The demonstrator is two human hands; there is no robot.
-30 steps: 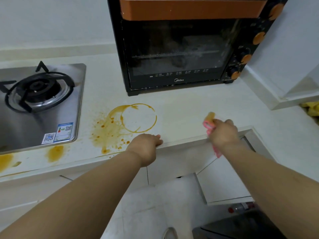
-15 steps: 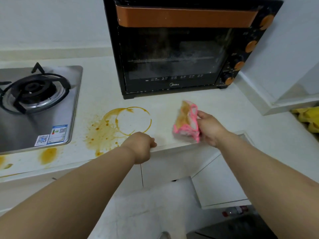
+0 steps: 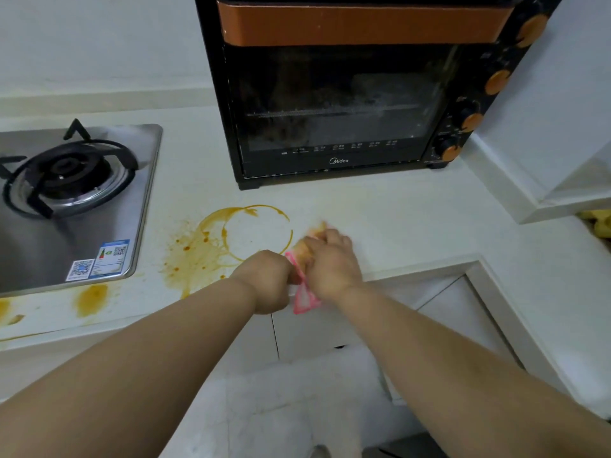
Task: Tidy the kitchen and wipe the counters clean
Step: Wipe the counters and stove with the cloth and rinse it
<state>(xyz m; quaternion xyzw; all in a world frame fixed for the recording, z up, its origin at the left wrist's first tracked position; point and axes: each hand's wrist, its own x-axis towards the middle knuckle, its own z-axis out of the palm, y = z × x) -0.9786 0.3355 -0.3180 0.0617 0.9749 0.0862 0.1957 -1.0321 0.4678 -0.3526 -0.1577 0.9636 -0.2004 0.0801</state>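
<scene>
A pink-and-white cloth (image 3: 302,297), stained orange-brown, lies bunched under my right hand (image 3: 330,264) at the front edge of the white counter (image 3: 396,226). My right hand presses on it with fingers curled over the top. My left hand (image 3: 267,280) is closed just left of it, touching the cloth's lower corner at the counter edge. An orange-brown ring stain (image 3: 254,233) with splatter (image 3: 191,256) marks the counter just left of both hands. More smears (image 3: 91,299) sit in front of the stove.
A black and orange toaster oven (image 3: 347,94) stands at the back of the counter. A steel gas stove (image 3: 72,200) is set in at the left. White cabinet doors (image 3: 330,328) hang below. Something yellow (image 3: 600,223) shows at the far right.
My right hand brought the cloth leftward from the counter's right part, lifted it, then set it down beside the ring stain. My left hand stayed on the counter edge and now meets the cloth.
</scene>
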